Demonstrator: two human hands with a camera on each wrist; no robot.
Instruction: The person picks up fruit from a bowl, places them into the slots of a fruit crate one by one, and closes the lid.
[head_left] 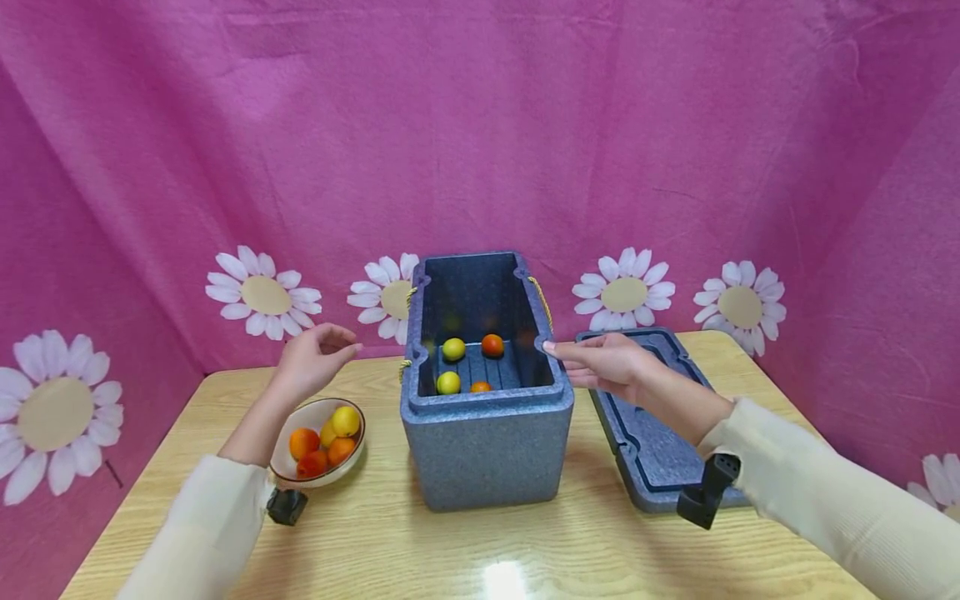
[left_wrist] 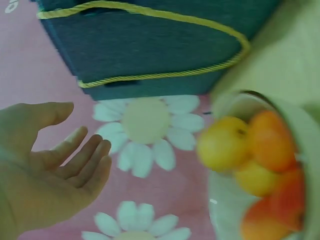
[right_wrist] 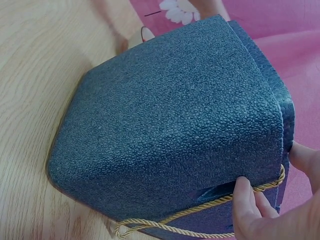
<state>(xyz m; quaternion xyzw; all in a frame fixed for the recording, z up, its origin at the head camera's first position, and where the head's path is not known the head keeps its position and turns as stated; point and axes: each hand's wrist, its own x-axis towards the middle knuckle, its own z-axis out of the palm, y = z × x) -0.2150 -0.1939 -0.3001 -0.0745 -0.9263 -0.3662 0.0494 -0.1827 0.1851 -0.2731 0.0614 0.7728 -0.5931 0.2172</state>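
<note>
A speckled dark foam box (head_left: pixel 487 467) with yellow rope handles stands uncovered on the table. Inside it lie two yellow fruits (head_left: pixel 453 349) and two orange ones (head_left: pixel 492 346). My right hand (head_left: pixel 603 363) holds the box's right rim, thumb on top and fingers against the outer wall by the rope (right_wrist: pixel 175 216). Left of the box, my left hand (head_left: pixel 311 361) hovers in the air with relaxed fingers, holding nothing; the left wrist view shows its bare palm (left_wrist: pixel 55 185). Below that hand sits a white bowl (head_left: pixel 311 412) of yellow and orange fruits (left_wrist: pixel 223 144).
The box's lid (head_left: pixel 652 450) lies on the table to the right, partly under my right forearm. A pink cloth (head_left: pixel 480 125) with white daisies hangs behind the wooden table (head_left: pixel 480 550).
</note>
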